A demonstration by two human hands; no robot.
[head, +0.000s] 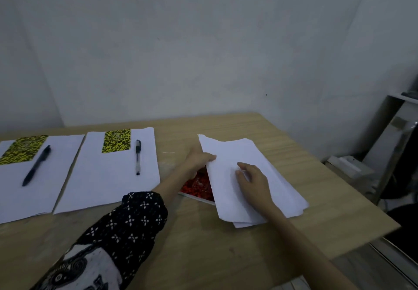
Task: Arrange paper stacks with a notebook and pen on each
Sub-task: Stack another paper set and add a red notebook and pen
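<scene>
Handling the loose stack of white paper sheets point(253, 176) will call for care — it looks light, limp and slippery sheet on sheet, its edges already fanned out and askew at the near corner. It lies on the right part of the pale wooden surface point(203, 244), angled, with its left edge lying over a red patterned notebook point(198, 185) that peeks out beneath it. The left hand point(199, 157) has its fingers tucked under the stack's left edge with the thumb on top, pinching the sheets; the right hand point(251, 179) rests on top with fingers loosely spread, pressing rather than gripping. A good hold, I judge, is at two opposite edges so the sheets can be squared together; lifting by one corner would likely let them sag and slide apart. The notebook should be stiffer and easy to draw out by its exposed edge. To the left, two finished white paper stacks point(108, 181) lie side by side, each with a yellow-and-black patterned notebook point(116, 140) and a dark pen point(138, 156) on it — no pen for the third stack is in view.
</scene>
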